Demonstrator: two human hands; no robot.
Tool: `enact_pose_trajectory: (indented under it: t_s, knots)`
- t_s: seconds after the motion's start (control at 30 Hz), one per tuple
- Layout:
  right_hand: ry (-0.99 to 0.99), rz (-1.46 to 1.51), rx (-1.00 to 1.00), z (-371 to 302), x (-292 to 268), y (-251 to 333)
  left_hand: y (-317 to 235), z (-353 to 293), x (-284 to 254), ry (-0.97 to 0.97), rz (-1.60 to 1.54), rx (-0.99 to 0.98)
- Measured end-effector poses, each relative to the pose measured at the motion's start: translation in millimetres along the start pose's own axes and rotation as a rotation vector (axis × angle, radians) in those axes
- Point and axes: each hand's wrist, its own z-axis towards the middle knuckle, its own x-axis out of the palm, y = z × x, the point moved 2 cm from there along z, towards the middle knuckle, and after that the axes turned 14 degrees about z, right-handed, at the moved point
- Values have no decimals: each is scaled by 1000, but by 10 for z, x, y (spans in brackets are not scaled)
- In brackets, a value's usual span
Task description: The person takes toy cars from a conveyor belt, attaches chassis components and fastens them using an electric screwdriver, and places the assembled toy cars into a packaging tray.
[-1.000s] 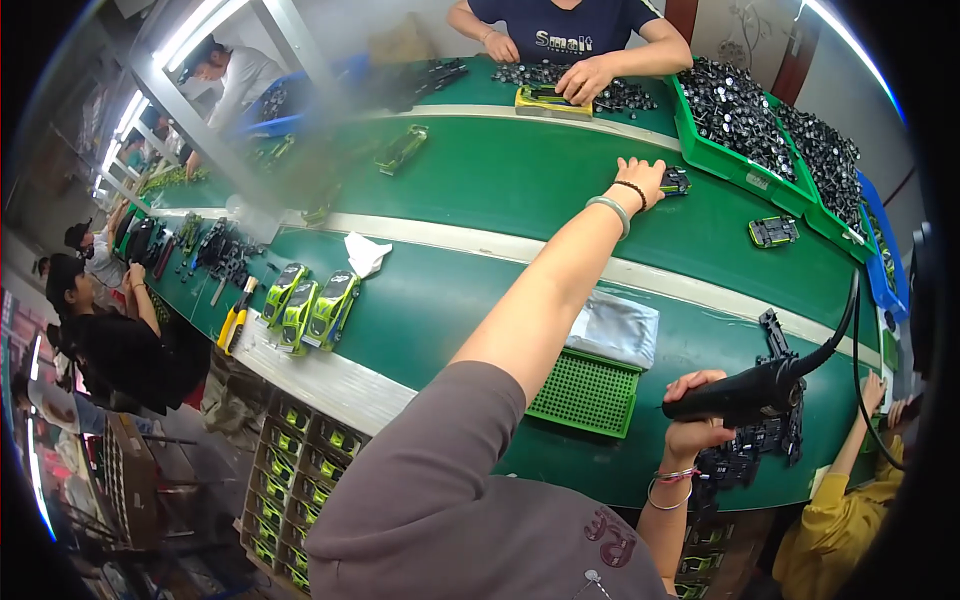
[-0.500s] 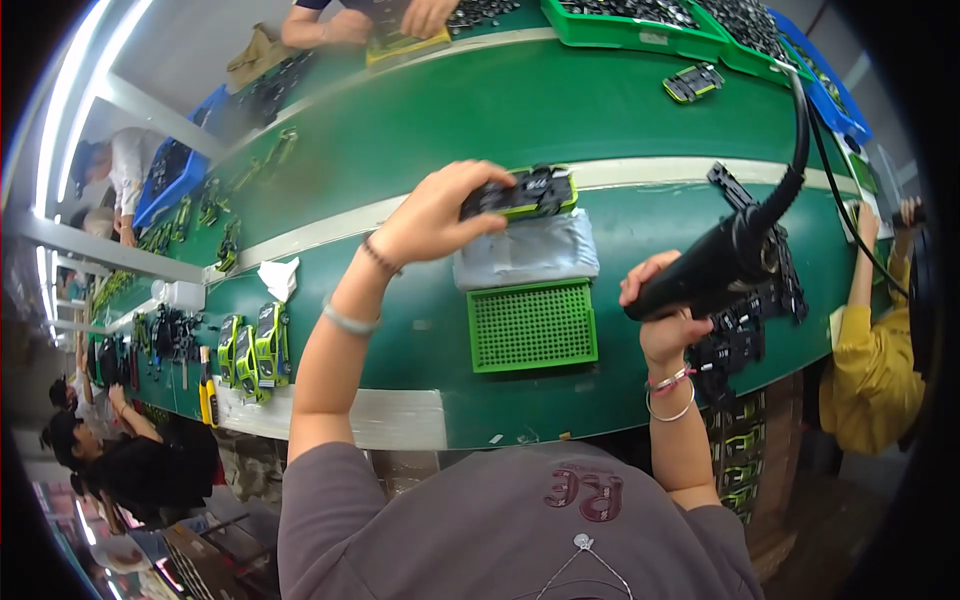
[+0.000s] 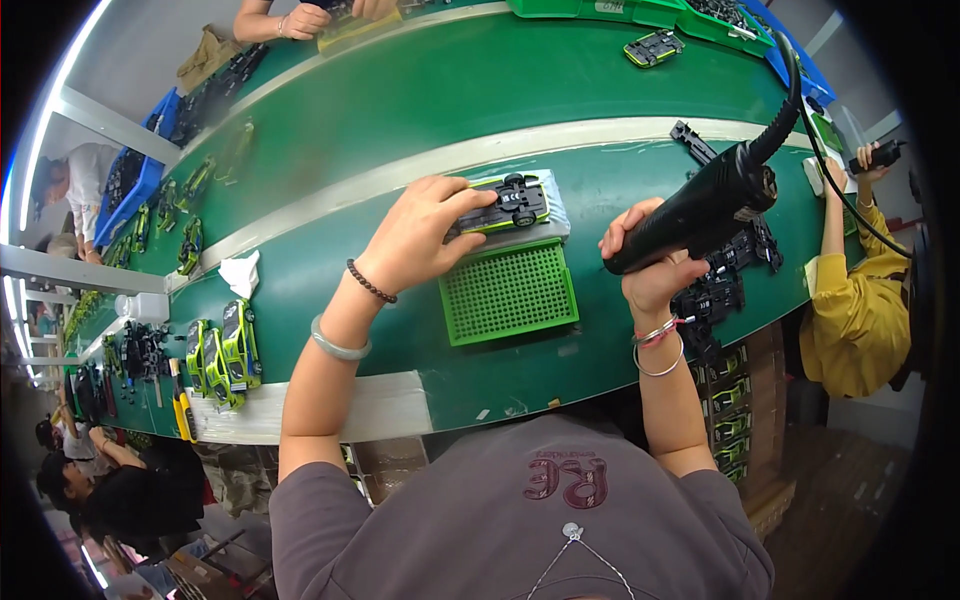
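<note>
My left hand (image 3: pixel 425 222) grips a toy car (image 3: pixel 518 203) at its left end, thumb on the near side and fingers on the far side. The car lies upside down, its black underside and wheels facing up, on a folded light-blue cloth (image 3: pixel 560 215). My right hand (image 3: pixel 648 280) is wrapped round a black corded electric screwdriver (image 3: pixel 695 215), right of the cloth. Its bit is hidden from view. Just nearer than the cloth sits a green perforated basket (image 3: pixel 510 295). Black chassis parts (image 3: pixel 712 300) are heaped beside my right wrist.
Green-and-black toy cars (image 3: pixel 238 345) stand at the left, by a yellow-handled tool (image 3: pixel 182 405). Another upturned car (image 3: pixel 653 48) lies across the pale strip (image 3: pixel 400 172). Green bins (image 3: pixel 650 10) line the far side. Co-workers sit around, one in a yellow top (image 3: pixel 855 320) at right.
The toy car has come down onto the cloth, still in my left hand. My right hand keeps its hold on the screwdriver. The whole view has shifted slightly.
</note>
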Motion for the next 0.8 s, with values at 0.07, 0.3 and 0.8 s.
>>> enact_pose_trajectory:
  t_s: [0.07, 0.3, 0.8]
  knots:
    - [-18, -3, -15, 8, 39, 41, 13, -9, 2, -6, 24, 5]
    - [155, 300, -198, 61, 467, 343, 38, -15, -39, 57, -34, -42]
    - [68, 95, 11, -72, 633, -138, 40, -61, 32, -13, -39, -42]
